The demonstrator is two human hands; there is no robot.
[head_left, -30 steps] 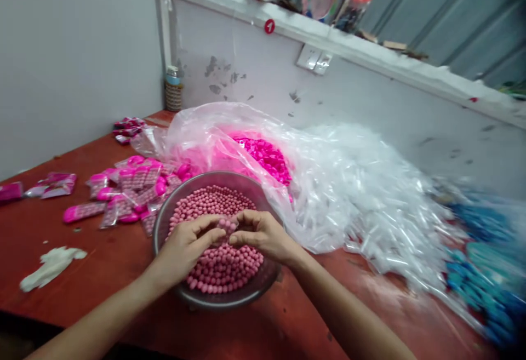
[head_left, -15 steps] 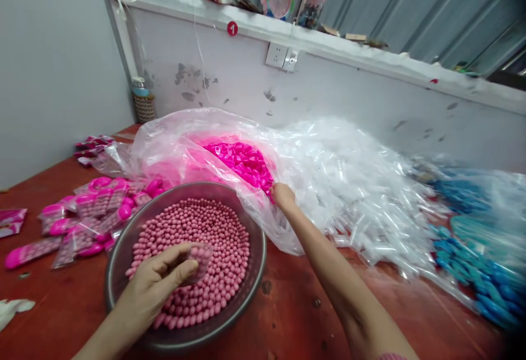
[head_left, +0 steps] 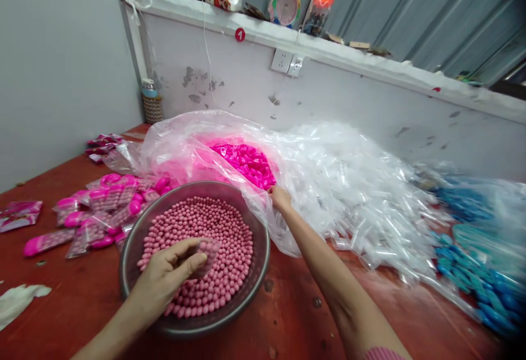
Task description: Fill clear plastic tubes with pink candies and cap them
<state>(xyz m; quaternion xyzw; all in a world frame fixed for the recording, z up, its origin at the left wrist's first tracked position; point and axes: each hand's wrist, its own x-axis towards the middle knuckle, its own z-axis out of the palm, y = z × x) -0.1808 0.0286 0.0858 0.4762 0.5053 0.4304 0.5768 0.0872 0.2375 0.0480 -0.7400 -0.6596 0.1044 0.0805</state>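
My left hand (head_left: pixel 168 275) pinches a small clear plastic container (head_left: pixel 209 255) between thumb and fingers. Pink balls show inside it. Below it stands a dark round basin (head_left: pixel 263 256) holding a bed of pink balls (head_left: pixel 230 239). My right hand (head_left: pixel 281 199) reaches out to the edge of a clear plastic bag (head_left: pixel 181 135), its fingers closed. What those fingers hold is hidden by the hand. Bright pink plastic caps (head_left: pixel 246 164) lie heaped in the bag's mouth, just beyond that hand.
Filled clear containers with pink caps (head_left: pixel 98 206) lie piled left of the basin. Many empty clear containers (head_left: pixel 349 184) spread to the right, with blue pieces (head_left: pixel 472 272) at the far right. A woven holder with a flask (head_left: pixel 152 105) stands by the wall.
The view has shifted slightly, so most things sit a little further right. My left hand still holds the container over the basin, and my right hand stays at the bag's edge.
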